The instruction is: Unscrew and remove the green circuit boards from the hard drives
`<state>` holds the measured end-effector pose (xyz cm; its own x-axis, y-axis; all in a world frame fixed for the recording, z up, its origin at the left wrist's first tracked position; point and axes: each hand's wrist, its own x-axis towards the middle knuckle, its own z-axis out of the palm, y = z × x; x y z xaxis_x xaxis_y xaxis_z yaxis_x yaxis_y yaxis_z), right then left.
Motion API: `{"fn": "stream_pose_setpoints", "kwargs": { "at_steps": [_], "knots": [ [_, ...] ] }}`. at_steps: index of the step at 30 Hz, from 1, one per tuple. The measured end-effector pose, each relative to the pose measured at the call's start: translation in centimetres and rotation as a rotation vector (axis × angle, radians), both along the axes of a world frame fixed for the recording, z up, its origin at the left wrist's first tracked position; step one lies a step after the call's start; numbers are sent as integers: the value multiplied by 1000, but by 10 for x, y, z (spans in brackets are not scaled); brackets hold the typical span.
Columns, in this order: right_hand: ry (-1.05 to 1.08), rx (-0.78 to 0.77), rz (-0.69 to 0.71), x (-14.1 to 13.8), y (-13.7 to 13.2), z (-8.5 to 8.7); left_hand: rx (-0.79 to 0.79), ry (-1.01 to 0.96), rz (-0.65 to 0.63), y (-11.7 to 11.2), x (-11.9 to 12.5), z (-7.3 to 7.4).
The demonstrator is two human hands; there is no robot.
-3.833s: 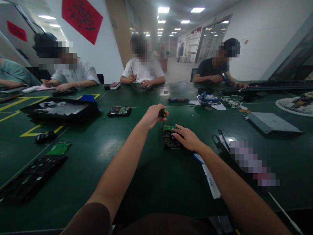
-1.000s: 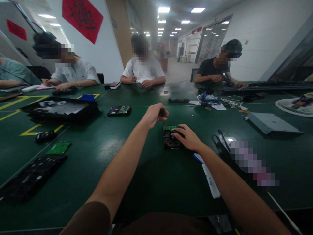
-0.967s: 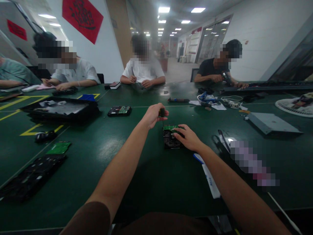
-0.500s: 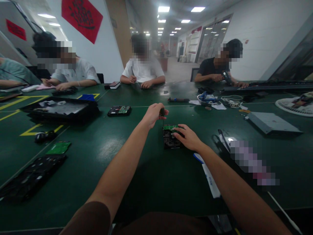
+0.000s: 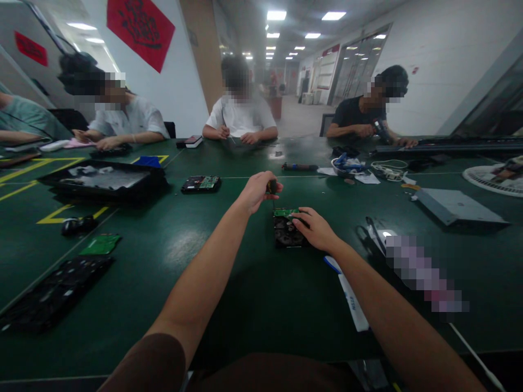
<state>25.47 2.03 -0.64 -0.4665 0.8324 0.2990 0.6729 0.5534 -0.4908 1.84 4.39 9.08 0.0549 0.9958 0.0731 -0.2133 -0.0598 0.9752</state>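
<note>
In the head view, a black hard drive (image 5: 287, 235) lies flat on the green table, with a green circuit board (image 5: 283, 213) at its far end. My left hand (image 5: 256, 193) is closed around the dark handle of a screwdriver (image 5: 272, 187). Its thin shaft points down at the board's far left corner; whether the tip touches a screw is too small to tell. My right hand (image 5: 315, 226) grips the drive from the right, thumb and fingers laid over its top and the board's edge.
Another hard drive (image 5: 201, 184) lies further back. On the left are a black tray (image 5: 153, 177), a loose green board (image 5: 101, 244) and a black drive casing (image 5: 57, 291). A grey metal box (image 5: 461, 207) and a blue-white strip (image 5: 352, 302) lie to the right. Co-workers sit opposite.
The whole view has shifted slightly to the right. Both hands keep nearly the same pose at the hard drive, and the screwdriver's handle looks slightly turned in my left hand.
</note>
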Motion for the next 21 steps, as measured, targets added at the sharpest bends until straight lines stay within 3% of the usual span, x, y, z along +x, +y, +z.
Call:
{"fn": "stream_pose_setpoints", "kwargs": {
  "at_steps": [7,21],
  "knots": [
    [93,-26,11,0,9,-3,59,109,36,1,-3,0],
    [137,-19,-64,-6,15,-7,-10,-26,4,5,0,-4]
  ]
}}
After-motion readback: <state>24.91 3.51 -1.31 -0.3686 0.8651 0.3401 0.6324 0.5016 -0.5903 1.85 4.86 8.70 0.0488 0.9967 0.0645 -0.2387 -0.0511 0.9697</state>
